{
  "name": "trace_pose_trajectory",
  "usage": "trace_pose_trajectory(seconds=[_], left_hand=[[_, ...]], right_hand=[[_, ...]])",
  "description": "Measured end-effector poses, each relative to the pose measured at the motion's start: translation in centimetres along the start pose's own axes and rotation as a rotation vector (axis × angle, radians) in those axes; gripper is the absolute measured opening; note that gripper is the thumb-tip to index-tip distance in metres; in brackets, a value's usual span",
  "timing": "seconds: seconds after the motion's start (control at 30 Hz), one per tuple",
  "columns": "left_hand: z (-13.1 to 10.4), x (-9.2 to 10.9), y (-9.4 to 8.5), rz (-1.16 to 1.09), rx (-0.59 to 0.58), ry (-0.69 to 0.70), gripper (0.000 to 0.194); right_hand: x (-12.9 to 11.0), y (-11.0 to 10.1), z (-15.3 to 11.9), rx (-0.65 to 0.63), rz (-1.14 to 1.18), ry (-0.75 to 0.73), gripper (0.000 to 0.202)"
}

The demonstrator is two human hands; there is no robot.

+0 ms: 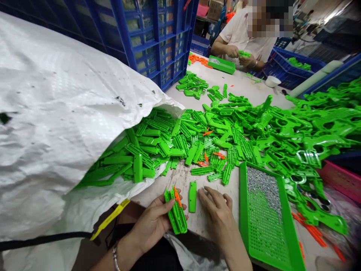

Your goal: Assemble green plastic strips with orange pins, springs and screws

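My left hand (158, 218) is closed around a green ribbed plastic piece (177, 220) with a small orange plastic part (177, 196) lying along its top end. The thumb presses on the near side of it. Just to the right, a smooth green plastic strip (192, 197) lies on the worn tabletop. My right hand (218, 210) rests beside that strip, fingers loosely stretched and a little bent, with nothing seen in them. Whether its fingertips touch the strip I cannot tell. Beyond both hands lies a heap of green ribbed strips (197, 150) with some orange parts among them.
A green tray (243, 210) of small metal screws stands right of my right hand. Green toy gun shells (282, 128) pile up behind it. A white woven sack (70, 98) spills green strips at left; a blue crate (146, 41) stands behind. Across the table a person (239, 30) handles a green piece.
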State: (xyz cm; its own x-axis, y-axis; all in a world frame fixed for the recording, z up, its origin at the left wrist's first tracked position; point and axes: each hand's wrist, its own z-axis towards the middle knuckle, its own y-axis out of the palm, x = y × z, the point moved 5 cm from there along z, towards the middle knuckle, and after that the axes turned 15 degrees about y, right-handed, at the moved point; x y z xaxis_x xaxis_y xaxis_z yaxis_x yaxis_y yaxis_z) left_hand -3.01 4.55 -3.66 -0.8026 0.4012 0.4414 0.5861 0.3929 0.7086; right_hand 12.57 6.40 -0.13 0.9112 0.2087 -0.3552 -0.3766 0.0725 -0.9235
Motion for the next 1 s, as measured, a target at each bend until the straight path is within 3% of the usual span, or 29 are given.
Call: trace_pose_trajectory(seconds=[0.23,0.33,0.5,1.0], left_hand=[[-0.1,-0.6,0.1,0.025,-0.026,0.025,0.024],[-0.3,-0.4,0.4,0.041,-0.028,0.045,0.023],[-0.5,-0.2,0.7,0.059,-0.027,0.078,0.024],[-0.6,-0.1,0.8,0.17,-0.023,0.211,0.03]], right_hand=[[-2.3,1.0,0.4,0.066,-0.005,0.258,0.029],[-2.9,0.5,0.2,0.033,0.136,0.297,0.026],[-3.9,-1.2,-1.1,-0.118,0.464,0.177,0.033],[-4.9,-1.8,-2.2,-0.105,0.217,-0.039,0.037]])
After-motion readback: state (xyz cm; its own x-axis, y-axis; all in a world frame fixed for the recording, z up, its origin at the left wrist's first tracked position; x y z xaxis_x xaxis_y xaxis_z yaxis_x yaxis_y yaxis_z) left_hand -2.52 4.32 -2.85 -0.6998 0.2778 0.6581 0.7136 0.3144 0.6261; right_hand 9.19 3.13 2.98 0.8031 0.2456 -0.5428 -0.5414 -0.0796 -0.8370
